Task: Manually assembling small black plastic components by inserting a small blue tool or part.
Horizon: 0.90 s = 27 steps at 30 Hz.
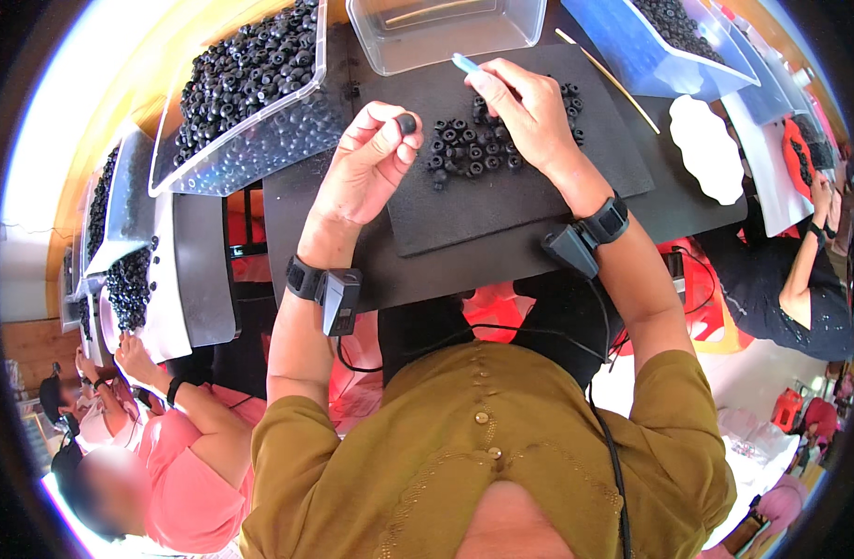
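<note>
Pinched between the thumb and fingers of my left hand (366, 163) is a small, round black part (406, 123), held up at the left of the dark board (520, 210). My right hand (529, 112) is closed around a slim light-blue stick-like tool (464, 62). Only its pale blue end shows past the fingers, and the rest is hidden. Below and beside the right hand, several black ring-shaped parts (474, 154) with holes lie in a loose group on the board. The two hands are apart from each other.
A transparent bin (250, 130) heaped with black parts stands at the left. Another transparent bin (446, 48) is at the far side, and a bluish one (655, 70) at the far right. A thin wooden stick (623, 93) and a white scalloped piece (706, 149) lie right. Co-workers sit on both sides.
</note>
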Each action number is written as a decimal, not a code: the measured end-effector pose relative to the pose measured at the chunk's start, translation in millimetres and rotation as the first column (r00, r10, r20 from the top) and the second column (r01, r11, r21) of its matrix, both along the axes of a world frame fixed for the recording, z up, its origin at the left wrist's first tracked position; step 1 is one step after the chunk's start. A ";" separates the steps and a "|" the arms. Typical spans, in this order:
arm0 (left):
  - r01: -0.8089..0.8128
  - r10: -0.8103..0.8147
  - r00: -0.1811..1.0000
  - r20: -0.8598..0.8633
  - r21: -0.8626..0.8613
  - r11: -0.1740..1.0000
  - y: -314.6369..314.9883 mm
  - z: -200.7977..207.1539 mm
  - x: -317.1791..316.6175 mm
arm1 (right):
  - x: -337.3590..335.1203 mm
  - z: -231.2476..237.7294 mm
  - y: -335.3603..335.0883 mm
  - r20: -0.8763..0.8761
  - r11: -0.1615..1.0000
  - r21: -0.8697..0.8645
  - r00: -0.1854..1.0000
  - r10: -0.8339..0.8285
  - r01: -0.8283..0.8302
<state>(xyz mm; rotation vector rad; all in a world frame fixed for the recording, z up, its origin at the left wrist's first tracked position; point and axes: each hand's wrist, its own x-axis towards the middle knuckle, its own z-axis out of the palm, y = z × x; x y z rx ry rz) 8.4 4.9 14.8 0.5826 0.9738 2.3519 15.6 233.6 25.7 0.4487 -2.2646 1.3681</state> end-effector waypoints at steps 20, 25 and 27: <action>-0.008 0.003 0.999 0.052 0.101 0.995 -1.6 -11.2 -6.7 | 17.3 4.5 -12.2 -0.221 0.959 0.271 0.964 0.149 -0.086; -0.030 0.028 0.999 0.044 0.057 0.998 0.7 -5.3 -3.6 | 15.9 4.0 -11.8 -0.217 0.961 0.265 0.966 0.137 -0.077; -0.025 0.024 0.999 0.028 0.043 0.999 0.0 -3.7 -1.2 | 10.6 2.8 -10.8 -0.208 0.968 0.247 0.978 0.015 0.037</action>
